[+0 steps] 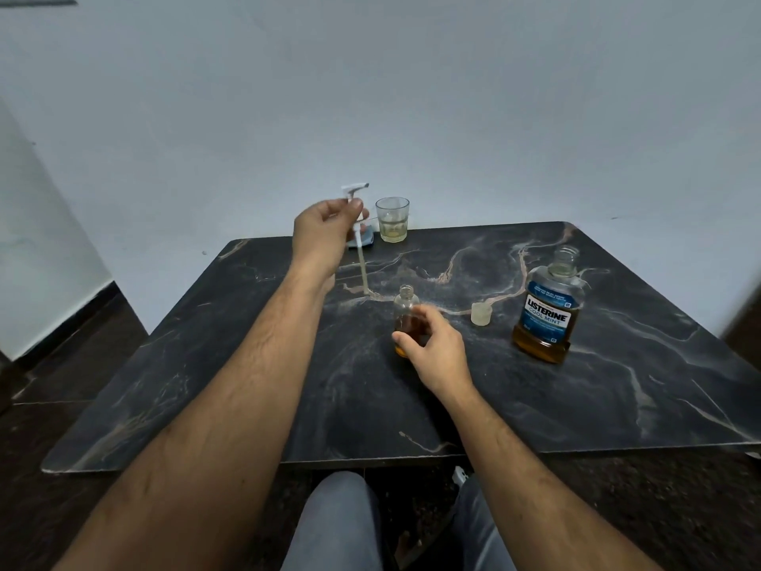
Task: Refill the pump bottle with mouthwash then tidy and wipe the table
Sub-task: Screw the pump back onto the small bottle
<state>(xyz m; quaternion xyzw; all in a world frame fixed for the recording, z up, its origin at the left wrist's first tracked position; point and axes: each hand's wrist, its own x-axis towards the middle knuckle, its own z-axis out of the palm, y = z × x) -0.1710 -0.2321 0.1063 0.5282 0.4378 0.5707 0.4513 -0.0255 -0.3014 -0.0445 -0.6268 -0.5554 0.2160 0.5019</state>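
Pump bottle: a small clear glass bottle point(406, 309), part filled with amber liquid, is stood upright near the middle of the black marble-patterned table point(617, 385); its neck is left open.
Right hand: the right hand point(432, 344) is curled round the lower body of the small bottle, thumb on the near side, fingers wrapped behind; the bottle is steadied on the table.
Left hand: the left hand point(325, 234) is raised above the far left of the table, and the white pump head with its long dip tube point(357, 224) is pinched between thumb and fingertips; the tube's end is hung clear of the bottle, to its left.
Mouthwash: a large clear Listerine bottle with a blue label point(547, 309) is stood uncapped to the right, amber liquid low inside; a small translucent cap point(481, 314) is set between the two bottles.
Far edge: a clear drinking glass point(392, 219) holding a little pale liquid is stood beside a blue cloth point(362, 239), mostly hidden behind the left hand.
Risk: drips from the hanging tube could be left on the table; a missed neck could tip the small bottle; the uncapped Listerine could be knocked over.
Count: two bottles, one pump, one cap, one glass, one cloth, two hands.
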